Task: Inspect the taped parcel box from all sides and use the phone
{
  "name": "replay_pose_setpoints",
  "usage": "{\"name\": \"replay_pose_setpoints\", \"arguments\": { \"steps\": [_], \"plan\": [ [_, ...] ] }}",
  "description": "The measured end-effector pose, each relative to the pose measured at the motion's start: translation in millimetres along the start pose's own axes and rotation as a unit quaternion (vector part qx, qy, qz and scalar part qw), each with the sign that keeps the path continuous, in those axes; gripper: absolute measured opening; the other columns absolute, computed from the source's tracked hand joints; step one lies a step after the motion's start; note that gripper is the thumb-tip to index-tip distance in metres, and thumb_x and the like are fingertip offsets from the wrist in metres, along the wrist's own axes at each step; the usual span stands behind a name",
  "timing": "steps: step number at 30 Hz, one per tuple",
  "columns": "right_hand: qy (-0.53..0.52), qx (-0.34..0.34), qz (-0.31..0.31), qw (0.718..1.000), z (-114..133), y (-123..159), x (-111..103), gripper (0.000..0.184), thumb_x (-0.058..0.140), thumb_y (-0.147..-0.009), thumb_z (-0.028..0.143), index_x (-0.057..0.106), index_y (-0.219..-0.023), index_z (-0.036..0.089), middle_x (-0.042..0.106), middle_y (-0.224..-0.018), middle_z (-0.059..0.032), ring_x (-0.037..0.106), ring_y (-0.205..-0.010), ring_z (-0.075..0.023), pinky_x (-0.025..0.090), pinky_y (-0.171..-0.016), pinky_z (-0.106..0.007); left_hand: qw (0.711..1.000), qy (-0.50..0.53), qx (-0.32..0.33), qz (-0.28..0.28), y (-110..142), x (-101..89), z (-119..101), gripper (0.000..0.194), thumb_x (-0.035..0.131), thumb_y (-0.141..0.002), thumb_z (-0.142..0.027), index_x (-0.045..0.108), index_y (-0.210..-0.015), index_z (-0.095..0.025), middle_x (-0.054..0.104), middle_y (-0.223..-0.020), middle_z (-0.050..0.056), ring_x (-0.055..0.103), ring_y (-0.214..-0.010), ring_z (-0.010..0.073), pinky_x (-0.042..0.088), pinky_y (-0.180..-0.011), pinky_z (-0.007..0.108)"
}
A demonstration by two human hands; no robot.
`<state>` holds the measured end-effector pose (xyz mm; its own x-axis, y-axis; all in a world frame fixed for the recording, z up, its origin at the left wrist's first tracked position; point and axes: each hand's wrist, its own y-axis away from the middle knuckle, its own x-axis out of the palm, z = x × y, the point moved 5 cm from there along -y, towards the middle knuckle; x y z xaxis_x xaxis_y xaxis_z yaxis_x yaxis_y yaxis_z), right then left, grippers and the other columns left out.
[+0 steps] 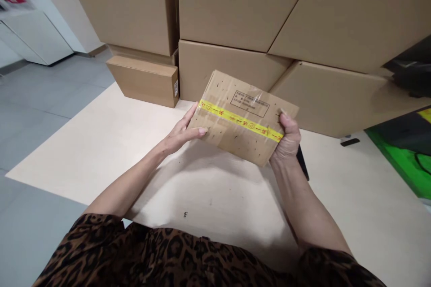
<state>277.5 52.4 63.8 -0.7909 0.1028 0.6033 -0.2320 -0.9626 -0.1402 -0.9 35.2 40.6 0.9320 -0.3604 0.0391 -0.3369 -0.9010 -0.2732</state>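
Note:
A flat cardboard parcel (243, 117) is held in the air above a pale table (84, 152), tilted, with a yellow printed tape band (240, 120) across it and a printed label box (249, 102) on top. My left hand (183, 130) grips its left edge, fingers spread on the near side. My right hand (288, 139) clasps the right end, thumb on top. A dark flat object (302, 162), possibly a phone, shows just below my right hand, partly hidden by it.
Large cardboard boxes (235, 4) are stacked along the far side of the table, and a smaller box (144, 80) stands at their left. A green mat (404, 157) lies at the right. Grey floor tiles (40, 107) spread out to the left.

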Motion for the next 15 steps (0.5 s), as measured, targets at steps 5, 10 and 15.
{"name": "replay_pose_setpoints", "arguments": {
  "steps": [5,10,15],
  "plan": [
    [0.029,0.08,0.044,0.995,-6.3,-11.6,-4.8,0.035,0.089,-0.06,0.036,0.077,-0.09,0.024,0.083,-0.086,-0.0011,0.08,-0.113,-0.0378,0.066,-0.103,-0.063,0.995,0.036,-0.071,-0.06,-2.8,-8.1,-1.2,0.097,0.092,-0.066,-0.052,0.061,-0.154,-0.026,0.057,-0.164,0.014,0.048,-0.154,0.0474,0.033,-0.129,0.065],
    [0.019,0.043,0.038,0.998,-6.8,-4.5,4.7,0.027,0.084,-0.068,0.042,0.077,-0.088,0.026,0.083,-0.086,-0.0009,0.079,-0.118,-0.0367,0.065,-0.105,-0.061,0.992,0.024,0.02,-0.125,-4.8,-14.2,-6.5,0.09,0.083,-0.073,-0.071,0.059,-0.15,-0.03,0.064,-0.153,0.011,0.054,-0.147,0.0385,0.043,-0.122,0.053],
    [0.087,0.024,0.065,0.994,-17.2,-1.4,5.8,0.047,0.086,-0.07,0.069,0.079,-0.097,0.031,0.084,-0.101,-0.0011,0.077,-0.122,-0.034,0.064,-0.107,-0.057,0.966,0.042,-0.04,-0.254,-6.0,-24.8,-5.2,0.067,0.073,-0.076,-0.077,0.067,-0.118,-0.025,0.073,-0.11,0.007,0.069,-0.106,0.0293,0.057,-0.078,0.035]
  ]
}}
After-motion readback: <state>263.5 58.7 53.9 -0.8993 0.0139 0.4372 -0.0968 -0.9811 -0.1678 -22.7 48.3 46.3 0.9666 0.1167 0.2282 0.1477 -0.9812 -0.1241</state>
